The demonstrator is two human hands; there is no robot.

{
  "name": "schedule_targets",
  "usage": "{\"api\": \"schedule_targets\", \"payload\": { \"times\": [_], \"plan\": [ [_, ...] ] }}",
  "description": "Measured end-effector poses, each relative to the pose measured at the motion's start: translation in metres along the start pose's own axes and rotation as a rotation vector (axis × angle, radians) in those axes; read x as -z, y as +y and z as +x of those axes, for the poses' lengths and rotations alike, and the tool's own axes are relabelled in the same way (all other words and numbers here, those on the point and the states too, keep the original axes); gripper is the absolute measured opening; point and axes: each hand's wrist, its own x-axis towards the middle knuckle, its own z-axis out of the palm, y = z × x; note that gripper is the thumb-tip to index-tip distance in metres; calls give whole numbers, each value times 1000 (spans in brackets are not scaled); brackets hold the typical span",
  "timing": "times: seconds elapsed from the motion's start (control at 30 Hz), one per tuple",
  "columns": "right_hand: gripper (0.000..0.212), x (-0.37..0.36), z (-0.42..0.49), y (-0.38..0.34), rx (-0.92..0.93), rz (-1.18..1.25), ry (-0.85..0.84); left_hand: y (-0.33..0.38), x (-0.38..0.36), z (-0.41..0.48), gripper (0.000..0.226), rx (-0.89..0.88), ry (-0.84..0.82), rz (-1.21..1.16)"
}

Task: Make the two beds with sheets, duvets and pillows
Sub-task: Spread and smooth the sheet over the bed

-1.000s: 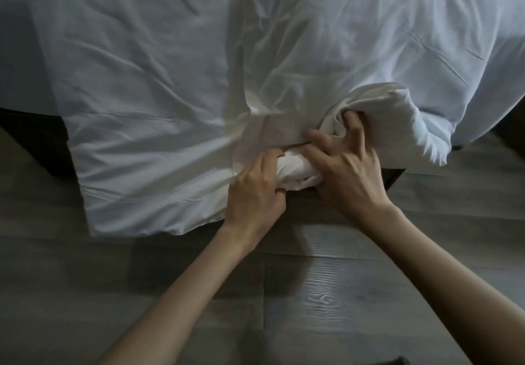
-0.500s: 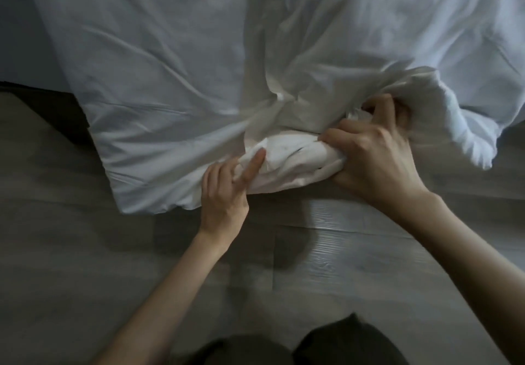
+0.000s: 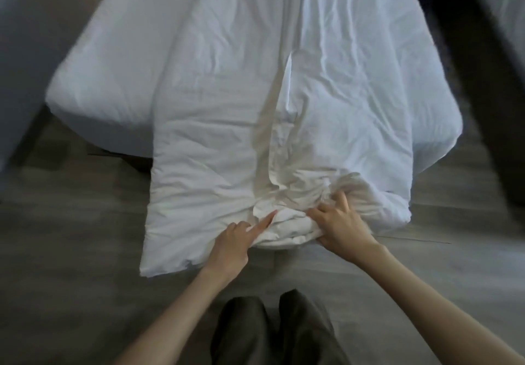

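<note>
Head view: bed [image 3: 113, 61] runs straight away from the person, long axis near-to-far. On it the duvet [image 3: 227, 137] lies lengthwise on the same axis. Its near end hangs over the foot toward the floor [image 3: 71, 251]. The bunch [image 3: 287, 222] sits mid near edge, between both grips and touching each. Right grip [image 3: 341, 227]: fingers curled into the bunch, clamping cloth. Left grip [image 3: 231, 244]: forefinger straight on the bunch, other fingers curled, thumb hidden, so I cannot tell pinch from press. Judgement: the next move spreads the hem sideways, across the long axis. The flat left corner is nearer the left grip.
</note>
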Motion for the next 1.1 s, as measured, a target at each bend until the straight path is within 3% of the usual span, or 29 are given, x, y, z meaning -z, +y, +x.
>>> {"api": "schedule_targets", "payload": {
  "times": [0.2, 0.4, 0.6, 0.77, 1.0, 1.1],
  "plan": [
    [57, 136, -38, -15, -27, -41, -102, 35, 140, -52, 113, -50, -111, 15],
    [47, 242, -45, -28, -132, 18, -163, 42, 248, -51, 104, -147, -60, 117],
    [47, 291, -28, -18, -222, 63, -161, 33, 314, -19, 102, -290, -9, 208],
    [44, 312, 8, 8, -294, 176, -37, 27, 367, 36, 90, -361, 68, 257],
    [28, 359, 100, 64, -296, 264, 83, 19, 442, 140, 85, -319, 107, 372],
    [22, 375, 145, 94, -253, 180, 108, 10, 464, 185, 88, -292, 89, 347]
  ]
}}
